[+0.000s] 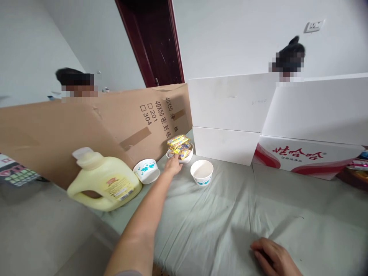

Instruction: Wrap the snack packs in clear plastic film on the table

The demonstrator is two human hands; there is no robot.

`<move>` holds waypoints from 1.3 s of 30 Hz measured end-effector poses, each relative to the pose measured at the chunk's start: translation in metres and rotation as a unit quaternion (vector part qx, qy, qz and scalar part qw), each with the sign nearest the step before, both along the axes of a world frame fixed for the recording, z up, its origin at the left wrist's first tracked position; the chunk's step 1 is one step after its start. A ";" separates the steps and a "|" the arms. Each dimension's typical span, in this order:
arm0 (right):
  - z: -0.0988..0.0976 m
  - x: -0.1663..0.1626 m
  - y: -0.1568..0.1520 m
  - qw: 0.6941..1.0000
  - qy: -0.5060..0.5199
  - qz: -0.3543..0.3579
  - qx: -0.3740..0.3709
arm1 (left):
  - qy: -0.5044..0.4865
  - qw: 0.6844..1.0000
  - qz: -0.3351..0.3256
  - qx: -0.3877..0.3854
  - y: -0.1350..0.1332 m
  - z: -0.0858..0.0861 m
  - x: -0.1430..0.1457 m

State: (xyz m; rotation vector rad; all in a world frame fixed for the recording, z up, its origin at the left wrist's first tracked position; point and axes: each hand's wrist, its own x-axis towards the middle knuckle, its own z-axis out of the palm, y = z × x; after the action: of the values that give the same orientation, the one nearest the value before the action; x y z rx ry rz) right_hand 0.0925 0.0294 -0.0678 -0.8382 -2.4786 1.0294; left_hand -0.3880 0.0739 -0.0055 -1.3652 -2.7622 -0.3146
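My left hand [173, 165] reaches forward and grips the near rim of a white bowl [187, 158], its index finger over the edge and its thumb on the outside. Several shiny yellow snack packets [178, 145] are heaped in that bowl, rising above its rim. Just right of the hand stands an upright white paper bowl [202, 172] with blue leaf prints. A similar paper bowl [147, 171] lies tilted to the left. My right hand [273, 255] rests low on the green cloth [212, 226], fingers loosely bent and holding nothing visible.
A pale yellow jug [105, 180] with a handle stands on the left. Behind it rises a brown cardboard sheet [129, 122]. White boxes [227, 115] and a red-printed carton [299, 157] line the back. Two people's heads show above these barriers. Colourful packages sit at the far right edge.
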 end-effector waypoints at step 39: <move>0.085 0.037 0.087 0.955 -0.149 -0.247 0.075 | -0.224 0.909 -0.156 0.315 -0.212 -0.045 0.279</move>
State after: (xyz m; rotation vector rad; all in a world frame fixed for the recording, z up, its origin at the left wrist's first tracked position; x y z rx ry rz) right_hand 0.1295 0.1163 0.0170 -1.5513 -2.3399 0.5643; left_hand -0.1087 -0.1385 -0.0502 -1.6618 -2.3305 -1.5490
